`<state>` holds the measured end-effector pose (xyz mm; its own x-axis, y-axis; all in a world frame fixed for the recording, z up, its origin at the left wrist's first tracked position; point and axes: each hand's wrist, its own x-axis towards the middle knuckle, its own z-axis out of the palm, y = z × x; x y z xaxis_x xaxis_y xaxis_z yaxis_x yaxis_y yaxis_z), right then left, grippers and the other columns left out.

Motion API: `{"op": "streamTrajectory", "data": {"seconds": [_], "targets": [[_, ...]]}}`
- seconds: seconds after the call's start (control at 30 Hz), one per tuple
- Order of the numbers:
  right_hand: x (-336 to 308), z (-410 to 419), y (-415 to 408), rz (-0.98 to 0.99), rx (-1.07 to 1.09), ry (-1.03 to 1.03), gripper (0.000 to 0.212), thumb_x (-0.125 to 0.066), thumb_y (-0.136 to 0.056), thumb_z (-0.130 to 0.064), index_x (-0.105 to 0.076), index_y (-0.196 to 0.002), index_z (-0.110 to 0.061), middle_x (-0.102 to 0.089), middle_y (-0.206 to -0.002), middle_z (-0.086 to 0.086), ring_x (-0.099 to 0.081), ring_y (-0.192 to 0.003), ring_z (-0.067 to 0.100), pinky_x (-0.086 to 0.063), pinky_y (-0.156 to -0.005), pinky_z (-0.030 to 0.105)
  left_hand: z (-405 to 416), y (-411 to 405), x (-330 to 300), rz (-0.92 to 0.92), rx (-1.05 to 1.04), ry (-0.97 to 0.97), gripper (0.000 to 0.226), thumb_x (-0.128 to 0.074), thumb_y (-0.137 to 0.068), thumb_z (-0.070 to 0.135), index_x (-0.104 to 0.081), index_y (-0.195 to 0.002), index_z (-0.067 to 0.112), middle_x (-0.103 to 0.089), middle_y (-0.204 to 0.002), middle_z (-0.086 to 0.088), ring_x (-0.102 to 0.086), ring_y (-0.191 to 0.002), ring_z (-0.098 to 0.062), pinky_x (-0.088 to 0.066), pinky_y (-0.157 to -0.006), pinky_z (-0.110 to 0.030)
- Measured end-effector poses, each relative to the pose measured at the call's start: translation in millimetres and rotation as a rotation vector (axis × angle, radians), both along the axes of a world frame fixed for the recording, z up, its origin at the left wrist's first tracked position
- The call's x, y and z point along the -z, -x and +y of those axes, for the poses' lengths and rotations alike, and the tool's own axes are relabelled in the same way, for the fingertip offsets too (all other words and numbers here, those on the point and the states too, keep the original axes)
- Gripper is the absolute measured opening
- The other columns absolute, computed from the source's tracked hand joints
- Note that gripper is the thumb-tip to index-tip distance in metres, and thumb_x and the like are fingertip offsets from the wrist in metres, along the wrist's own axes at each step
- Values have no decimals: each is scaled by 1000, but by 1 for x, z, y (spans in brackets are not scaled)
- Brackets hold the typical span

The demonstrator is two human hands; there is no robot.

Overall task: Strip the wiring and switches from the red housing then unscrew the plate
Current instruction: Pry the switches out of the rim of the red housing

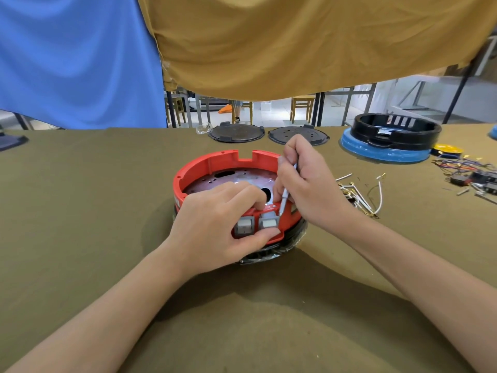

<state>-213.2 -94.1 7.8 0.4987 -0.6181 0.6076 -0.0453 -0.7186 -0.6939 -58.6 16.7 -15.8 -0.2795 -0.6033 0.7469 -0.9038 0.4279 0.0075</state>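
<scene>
Left hand (215, 219) clamps red housing (188, 176) steady at switches (255, 224) — right hand (306, 184) pinches screwdriver (285, 195), tip seemingly prying switch

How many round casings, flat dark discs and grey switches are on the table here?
Round casings: 2, the red housing and a black ring
Flat dark discs: 2
Grey switches: 2
Total: 6
</scene>
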Motion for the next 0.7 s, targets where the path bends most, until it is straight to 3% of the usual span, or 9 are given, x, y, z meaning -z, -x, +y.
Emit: {"op": "streamTrajectory", "data": {"seconds": [0.13, 0.27, 0.33, 0.4, 0.53, 0.63, 0.7], "targets": [[0, 0, -2, 47, -2, 31, 27, -42, -100, -6, -32, -78, -19, -43, -63, 2, -56, -60, 32, -46, -57, 40, 1, 0, 0, -3, -1, -5, 35, -65, -86, 52, -65, -93, 17, -69, -87, 9, -64, -75, -10, -52, -54, -35], [4, 5, 1, -43, 10, 28, 26, -42, -101, -5, -33, -80, -18, -47, -63, 11, -59, -51, 11, -50, -55, 34, 1, 0, 0, 0, -4, -2, 35, -65, -86, 52, -65, -93, 17, -68, -86, 9, -63, -73, -10, -51, -54, -35], [2, 4, 3, -88, 13, 5, 24, -40, -102, -6, -33, -81, -16, -48, -64, 24, -62, -49, 13, -49, -54, 41, 0, -1, 0, 7, 1, -1, 34, -66, -86, 50, -64, -93, 18, -67, -85, 10, -62, -73, -9, -50, -55, -34], [2, 4, 2, -155, 14, -10, 24, -40, -102, -7, -33, -81, -16, -48, -64, 28, -62, -47, 15, -47, -48, 35, 0, -1, 0, 10, 5, 1, 32, -67, -86, 49, -63, -92, 18, -66, -85, 11, -61, -72, -8, -49, -55, -31], [11, 5, 0, -201, 11, 1, 25, -41, -102, -9, -34, -81, -21, -50, -53, 0, -60, -47, 14, -43, -51, 18, 0, -2, 0, -1, 9, 2, 32, -66, -86, 51, -62, -93, 20, -67, -87, 11, -61, -73, -6, -48, -56, -25], [12, 3, 0, -156, 9, -8, 27, -41, -102, -8, -33, -80, -22, -51, -53, -5, -60, -49, 14, -45, -54, 22, 0, -2, 0, -4, 10, -2, 33, -65, -87, 52, -62, -91, 19, -65, -88, 12, -60, -74, -7, -48, -56, -26], [8, 2, 1, -104, -1, -14, 26, -41, -102, -8, -33, -80, -20, -48, -56, -2, -60, -49, 13, -49, -53, 35, 0, -2, 0, -2, 17, -3, 33, -65, -87, 51, -61, -89, 19, -64, -87, 11, -60, -74, -8, -48, -56, -27]]}}
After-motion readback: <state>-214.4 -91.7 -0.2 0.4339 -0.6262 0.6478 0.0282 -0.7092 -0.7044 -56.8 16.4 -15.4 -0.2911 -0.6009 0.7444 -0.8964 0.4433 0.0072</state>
